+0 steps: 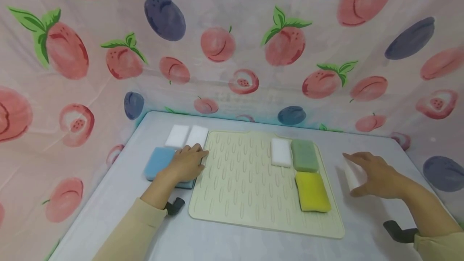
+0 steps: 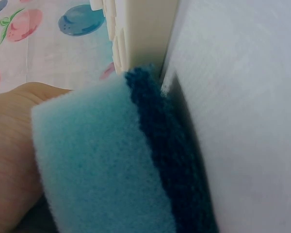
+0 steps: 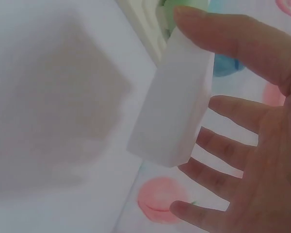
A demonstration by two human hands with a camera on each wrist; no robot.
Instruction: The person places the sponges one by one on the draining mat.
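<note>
My left hand (image 1: pixel 185 164) lies over a blue sponge beside the mat, its thumb and forefinger near the mat's left edge. In the left wrist view that sponge (image 2: pixel 97 160) has a dark scouring layer facing the table; I cannot tell whether the fingers grip it. Another blue sponge (image 1: pixel 159 162) is just to its left. Beyond the hand are two white sponge blocks (image 1: pixel 177 136). At the right, my right hand (image 1: pixel 380 176) holds a white sponge block (image 3: pixel 172 104) between thumb and fingers, tilted above the table with a shadow (image 3: pixel 63 102) beside it.
A cream ribbed mat (image 1: pixel 239 180) spans the middle of the white table (image 1: pixel 268 245). On its right side lie a white block (image 1: pixel 281 152), a green sponge (image 1: pixel 305 155) and a yellow sponge (image 1: pixel 313 191). A fruit-printed cloth (image 1: pixel 217 79) stands behind the table.
</note>
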